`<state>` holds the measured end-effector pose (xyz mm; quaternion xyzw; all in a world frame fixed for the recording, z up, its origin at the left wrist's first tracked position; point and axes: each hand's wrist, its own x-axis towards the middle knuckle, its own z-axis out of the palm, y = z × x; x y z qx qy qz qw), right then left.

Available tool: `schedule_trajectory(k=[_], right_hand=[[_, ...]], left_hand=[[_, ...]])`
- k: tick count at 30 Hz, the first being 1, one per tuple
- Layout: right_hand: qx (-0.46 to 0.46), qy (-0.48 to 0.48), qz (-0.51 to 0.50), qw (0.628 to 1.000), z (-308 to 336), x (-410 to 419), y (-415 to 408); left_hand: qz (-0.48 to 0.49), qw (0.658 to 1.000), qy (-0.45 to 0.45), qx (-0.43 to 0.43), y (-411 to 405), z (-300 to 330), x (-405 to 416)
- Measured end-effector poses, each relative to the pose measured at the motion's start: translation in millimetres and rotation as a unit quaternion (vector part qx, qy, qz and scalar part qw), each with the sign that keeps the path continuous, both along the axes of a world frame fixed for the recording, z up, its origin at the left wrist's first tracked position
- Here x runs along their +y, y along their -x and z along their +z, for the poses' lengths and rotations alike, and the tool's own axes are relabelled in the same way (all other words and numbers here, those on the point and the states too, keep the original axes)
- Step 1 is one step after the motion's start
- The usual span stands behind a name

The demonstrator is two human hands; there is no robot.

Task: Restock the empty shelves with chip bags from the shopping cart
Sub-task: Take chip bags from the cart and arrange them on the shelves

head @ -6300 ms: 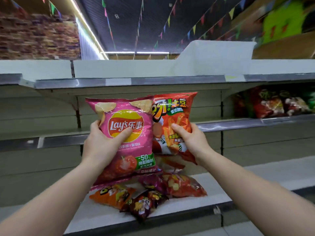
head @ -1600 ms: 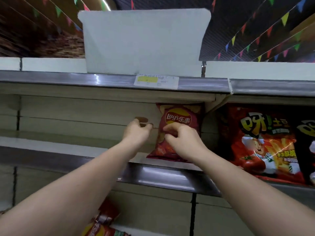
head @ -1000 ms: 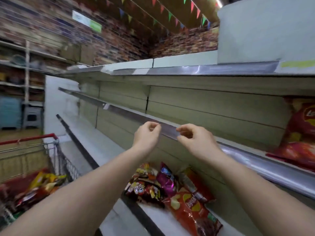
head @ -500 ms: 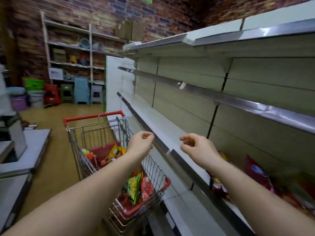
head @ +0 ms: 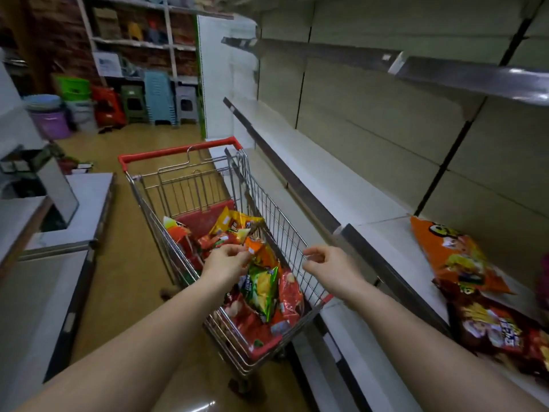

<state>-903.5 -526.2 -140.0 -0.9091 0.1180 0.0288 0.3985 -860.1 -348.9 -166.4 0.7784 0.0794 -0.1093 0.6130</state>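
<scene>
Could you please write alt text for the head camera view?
Both hands, left hand and right hand, reach empty over a shopping cart of chip bags beside mostly bare shelves; an orange bag lies on the lower shelf.

Both bare forearms reach up from the bottom corners of the frame toward its centre, the left arm from the lower left, the right arm from the lower right. The left hand (head: 227,260) sits just left of centre, back of the hand toward the camera, its fingers (head: 242,251) curled loosely with the tips drawn near the thumb; whether they pinch anything cannot be told. The right hand (head: 328,264) is level with it, a little right of centre, well apart from the left, wrist straight, fingers (head: 312,254) loosely curled and holding nothing
</scene>
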Motion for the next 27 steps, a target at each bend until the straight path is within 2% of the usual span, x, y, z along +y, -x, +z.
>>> schedule_trajectory(k=[8, 16, 27], right_hand=[[0.099, -0.046, 0.039, 0.993, -99.4, -27.4, -113.9], [0.196, -0.057, 0.031, 0.979, -183.3, -44.3, -197.7], [0.213, 0.051, 0.071, 0.973, -254.7, -26.0, -271.6]], left_hand=[[0.045, 0.994, -0.012, 0.095, -74.5, -84.8, -38.6], [0.083, 0.981, -0.014, 0.174, -122.5, -150.9, -52.0], [0.073, 0.965, -0.021, 0.25, -193.7, -226.3, -53.8]])
